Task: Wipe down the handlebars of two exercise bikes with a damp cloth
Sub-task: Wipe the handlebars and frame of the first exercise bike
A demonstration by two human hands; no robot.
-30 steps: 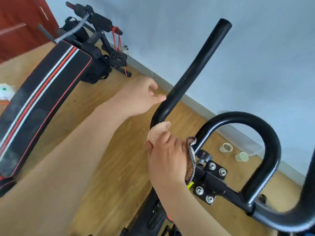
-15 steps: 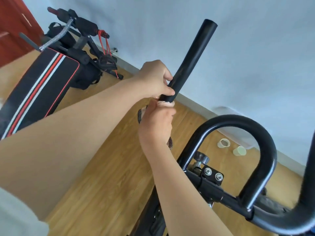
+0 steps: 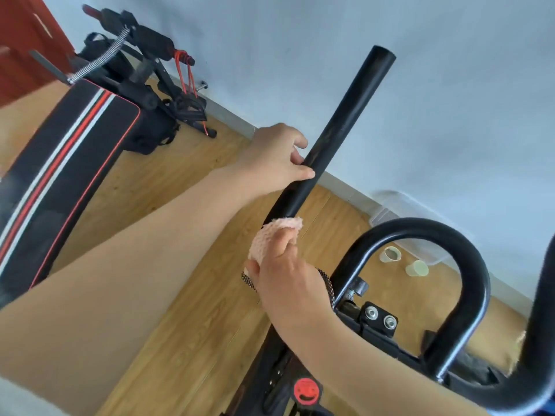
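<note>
A black handlebar arm [image 3: 348,127] of the exercise bike rises diagonally toward the blue wall. My left hand [image 3: 274,159] holds this bar at its middle, thumb and fingers touching it. Lower down, my right hand [image 3: 285,274] presses a pink cloth [image 3: 271,238] against the bar's lower bend; a braided band circles that wrist. The centre loop of the handlebar [image 3: 450,244] curves at the right, and the other arm [image 3: 540,340] stands at the right edge.
A black bench with red and white stripes [image 3: 60,175] lies at left, with a spring and red cords behind it. Two small cups [image 3: 404,261] sit on the wood floor by the wall. A red knob [image 3: 305,390] sits on the bike frame below.
My right hand has slid down the bar with the cloth, away from my left hand. The left hand keeps its hold on the bar.
</note>
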